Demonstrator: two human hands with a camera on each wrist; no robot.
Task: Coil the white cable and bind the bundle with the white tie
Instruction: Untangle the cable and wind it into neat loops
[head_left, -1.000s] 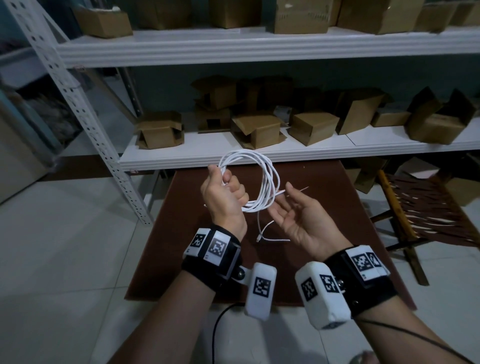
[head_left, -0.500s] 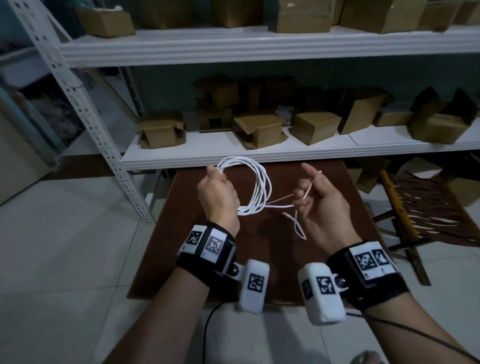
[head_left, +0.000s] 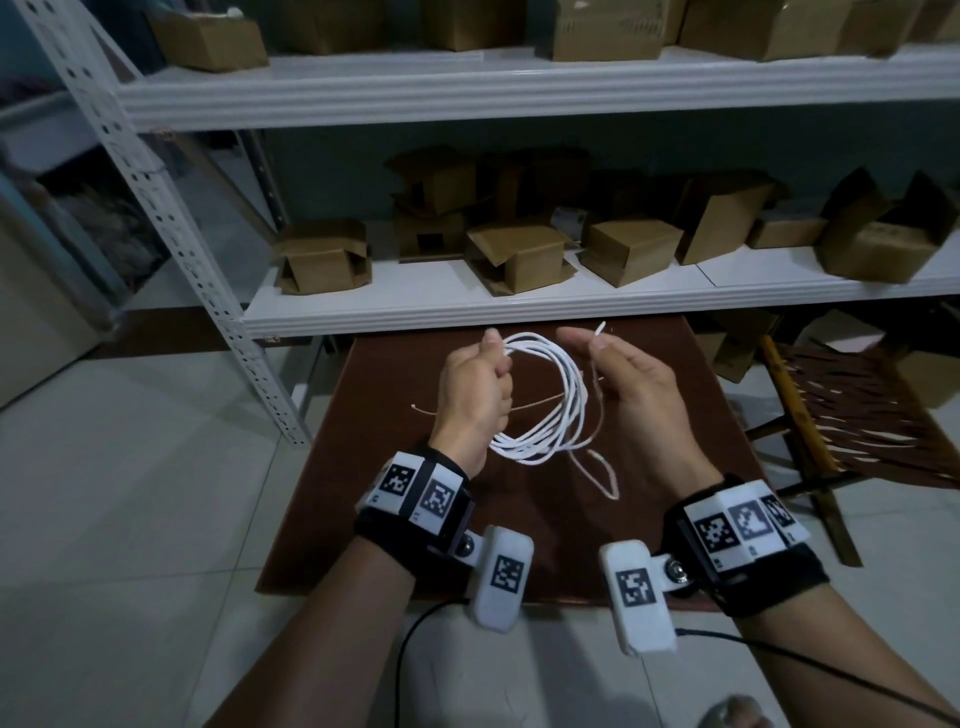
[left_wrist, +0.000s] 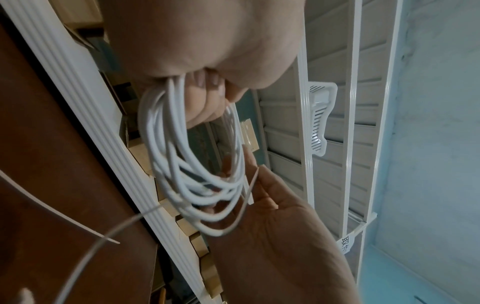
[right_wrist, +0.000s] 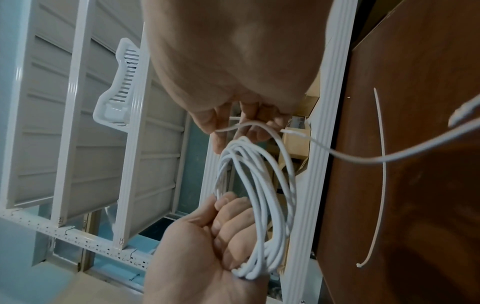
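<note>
**A:** What does the head view show?

**B:** Two hands raised above a brown table (head_left: 675, 415). The left hand (head_left: 470, 397) is a fist closed round one side of a coiled white cable (head_left: 550, 400); the loops hang out to the right of that grip. The right hand (head_left: 631, 384) is just beside the coil's far side, thumb and fingers pinching a thin white tie (head_left: 600, 338) whose tip sticks up above the pinch. A loose cable end dangles below the coil. Behind, a white shelf (head_left: 519, 306) carries cardboard boxes (head_left: 519, 254).

**A:** And the left wrist view?

**B:** The left hand (left_wrist: 202, 51) has its fingers curled tight over the cable (left_wrist: 182, 164). The loops fall away from the grip towards the right hand (left_wrist: 272, 226), where the tie (left_wrist: 253, 183) crosses the palm beside the coil.

**A:** The right wrist view?

**B:** The right hand (right_wrist: 228, 61) pinches the tie (right_wrist: 246, 125) at its fingertips, directly above the coil. The cable (right_wrist: 259, 195) runs down into the left hand (right_wrist: 207, 257), which clasps the loops at their lower end. Another thin white strip (right_wrist: 381, 174) hangs before the table; I cannot tell what it belongs to.
</note>
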